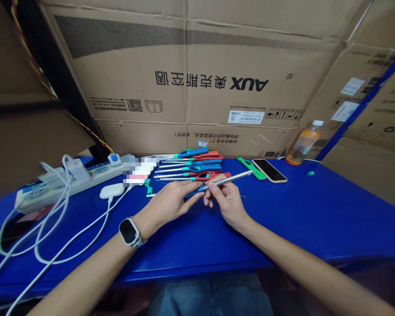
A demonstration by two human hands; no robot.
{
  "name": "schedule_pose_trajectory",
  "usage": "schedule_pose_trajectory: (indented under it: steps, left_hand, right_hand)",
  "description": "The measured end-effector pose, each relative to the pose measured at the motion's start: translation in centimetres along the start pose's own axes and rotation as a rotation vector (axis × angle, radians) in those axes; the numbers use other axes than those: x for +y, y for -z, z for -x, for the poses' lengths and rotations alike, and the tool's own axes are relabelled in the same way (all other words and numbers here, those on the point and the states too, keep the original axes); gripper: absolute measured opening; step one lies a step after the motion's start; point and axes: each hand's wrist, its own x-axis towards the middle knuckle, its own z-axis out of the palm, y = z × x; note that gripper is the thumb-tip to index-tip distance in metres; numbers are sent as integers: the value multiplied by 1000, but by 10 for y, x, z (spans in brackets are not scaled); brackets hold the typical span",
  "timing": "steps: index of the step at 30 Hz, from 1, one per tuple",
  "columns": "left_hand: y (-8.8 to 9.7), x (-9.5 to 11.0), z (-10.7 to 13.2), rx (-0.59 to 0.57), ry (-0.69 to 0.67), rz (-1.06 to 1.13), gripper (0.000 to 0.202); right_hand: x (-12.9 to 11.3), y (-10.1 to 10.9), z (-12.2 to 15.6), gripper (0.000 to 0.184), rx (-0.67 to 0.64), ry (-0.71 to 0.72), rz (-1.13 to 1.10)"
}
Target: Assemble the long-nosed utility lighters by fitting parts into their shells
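Observation:
Both my hands meet over the blue table [316, 210] on one long-nosed lighter [230, 178], blue-handled, its metal tube pointing up to the right. My left hand [171, 202], a smartwatch on its wrist, grips the blue handle end. My right hand [225, 199] pinches the tube near the handle. Just behind my hands lies a row of several more lighters [194, 166] with blue, red and teal handles, their tubes pointing left.
A phone [270, 170] and a green lighter part [252, 168] lie right of the row. An orange drink bottle [303, 144] stands against the cardboard boxes [191, 79]. At left are a power strip [85, 175], white cables and a white charger [112, 191].

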Motion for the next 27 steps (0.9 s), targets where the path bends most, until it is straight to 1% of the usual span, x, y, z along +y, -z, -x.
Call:
schedule_pose_trajectory:
  steps: [4,7,10,15,21,27]
  left_hand:
    - [-3,2,3,51,26,-304,30]
    - [-5,4,4,74,42,-382,32]
    - [-6,4,3,75,41,-328,30]
    - [-3,3,2,34,44,-217,23]
    - [-1,0,2,-1,9,-76,21]
    - [1,1,1,5,7,-34,20]
  right_hand:
    - [0,0,0,34,4,-4,4]
    - [2,1,-1,33,32,-16,-5]
    - [4,1,-2,32,35,-20,-16]
    - [3,1,-2,30,26,5,-15]
    - [2,5,0,31,-42,3,45]
    - [2,6,1,29,-52,43,82]
